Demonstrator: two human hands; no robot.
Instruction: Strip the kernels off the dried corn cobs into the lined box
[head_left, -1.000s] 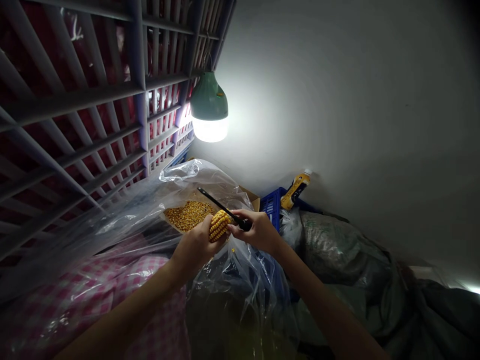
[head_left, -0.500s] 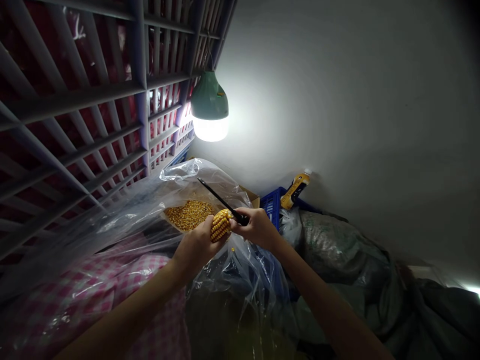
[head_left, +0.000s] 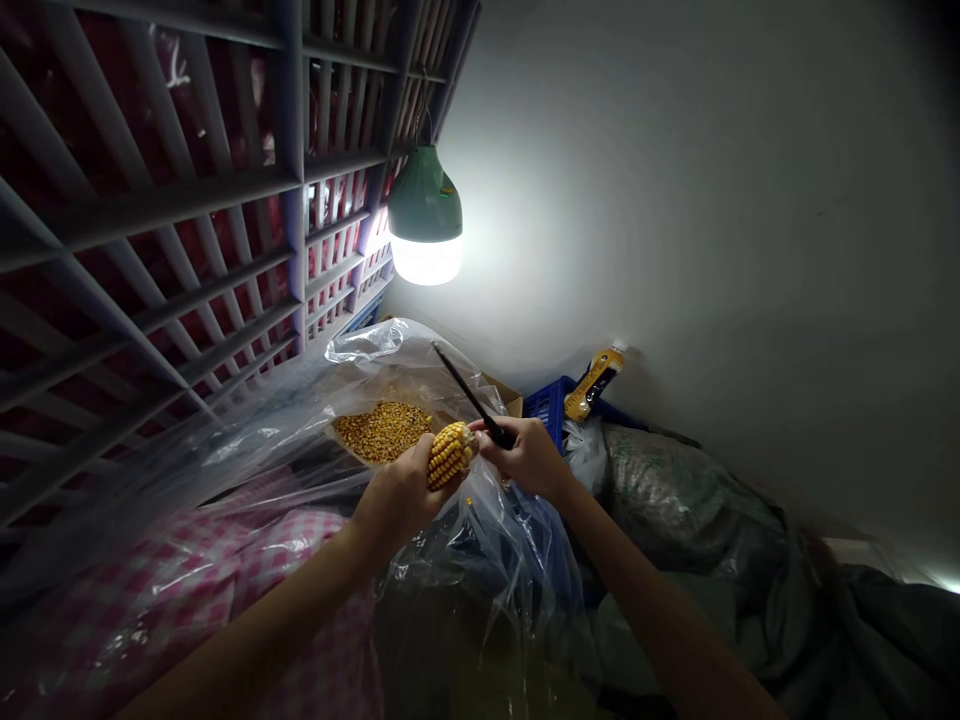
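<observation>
My left hand is wrapped round a yellow corn cob, whose pale end points right. Kernels still cover the side of the cob that I see. In my right hand is a thin dark tool that looks like a screwdriver, its black handle in the fist and its shaft slanting up and left. The right fingertips are at the cob's pale end; whether they touch it I cannot tell. Just behind the left hand, a heap of loose corn kernels lies in a clear plastic bag.
A lit green lamp hangs from a slatted crate at the left. Pink checked cloth lies under plastic. A yellow-labelled bottle leans on a blue crate by the wall. Full sacks stand right.
The screwdriver has swung more upright, its tip moving right and up. My right hand has shifted slightly right, showing more of the cob's pale end. The left hand keeps its hold.
</observation>
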